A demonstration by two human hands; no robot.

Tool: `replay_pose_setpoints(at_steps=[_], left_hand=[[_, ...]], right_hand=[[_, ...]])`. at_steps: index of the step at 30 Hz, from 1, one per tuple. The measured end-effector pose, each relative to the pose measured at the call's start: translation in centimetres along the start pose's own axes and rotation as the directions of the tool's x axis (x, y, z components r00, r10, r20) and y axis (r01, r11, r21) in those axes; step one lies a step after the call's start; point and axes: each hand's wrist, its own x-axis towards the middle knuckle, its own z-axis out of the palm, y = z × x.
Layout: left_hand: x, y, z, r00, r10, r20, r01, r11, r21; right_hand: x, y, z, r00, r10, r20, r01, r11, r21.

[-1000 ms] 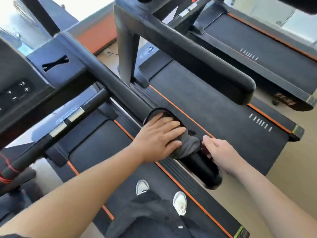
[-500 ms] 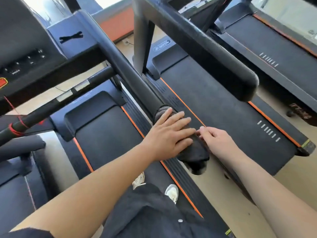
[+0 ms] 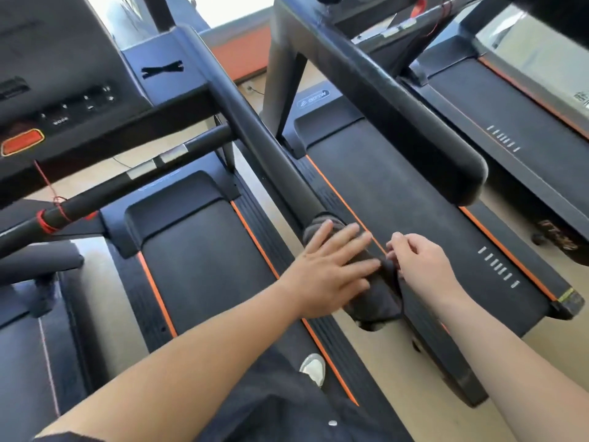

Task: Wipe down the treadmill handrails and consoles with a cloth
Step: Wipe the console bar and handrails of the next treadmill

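the dark grey cloth (image 3: 377, 303) lies wrapped over the near end of the black handrail (image 3: 255, 129) of the treadmill, and covers its tip. the left hand (image 3: 331, 266) rests flat on top of the cloth with the fingers straight and spread; it presses and does not grasp. the right hand (image 3: 420, 266) is just beside it, on the right side of the rail, and its curled fingers pinch a fold of the cloth at the edge. the console (image 3: 57, 90) with its buttons and an orange key is up at the left, well apart from both hands. below the arms, one white shoe (image 3: 314, 368) stands on the belt (image 3: 197, 250).
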Motion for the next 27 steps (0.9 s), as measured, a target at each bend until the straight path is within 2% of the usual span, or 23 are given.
replay_pose_setpoints(at_steps=[1,3,6,9,12,14,17,23,27], left_hand=[[0.5,-1.2,-0.6,0.987,-0.158,-0.031,0.157,0.987,-0.04],[1.3,-1.3,-0.9,0.885,-0.459,-0.079,0.439,0.879,-0.183],[1.0,2.9,0.8,0.781,-0.595,-0.189,0.508,0.782,-0.362],[-0.5,7.4,2.0,0.701,-0.703,-0.118,0.546,0.637,-0.545],[-0.1,6.8,1.3,0.627,-0.778,0.023,0.636,0.495,-0.592],[1.6,4.3,0.2,0.583,-0.809,0.074,0.688,0.443,-0.575],[4.1,0.0,-1.7,0.492,-0.852,0.18,0.741,0.3,-0.601],[7.6,-10.0,-3.7,0.308,-0.903,0.3,0.729,0.021,-0.685],[8.9,-16.9,-5.7,0.249,-0.905,0.345,0.712,-0.07,-0.699]], right_hand=[[0.0,-0.7,0.2,0.999,-0.041,0.017,0.042,0.999,-0.012],[0.0,-1.9,1.0,0.992,-0.112,0.054,0.112,0.994,0.001],[-0.3,-3.7,2.1,0.981,-0.162,0.103,0.166,0.985,-0.035],[0.1,-4.6,2.8,0.975,-0.202,0.089,0.211,0.971,-0.115],[1.0,-5.8,2.9,0.967,-0.241,0.084,0.25,0.961,-0.118],[1.7,-7.0,3.4,0.96,-0.262,0.1,0.271,0.957,-0.1],[2.6,-9.1,4.7,0.955,-0.267,0.131,0.276,0.96,-0.055],[6.1,-12.9,7.6,0.941,-0.283,0.184,0.29,0.957,-0.014],[8.1,-14.9,8.2,0.937,-0.268,0.224,0.284,0.958,-0.039]])
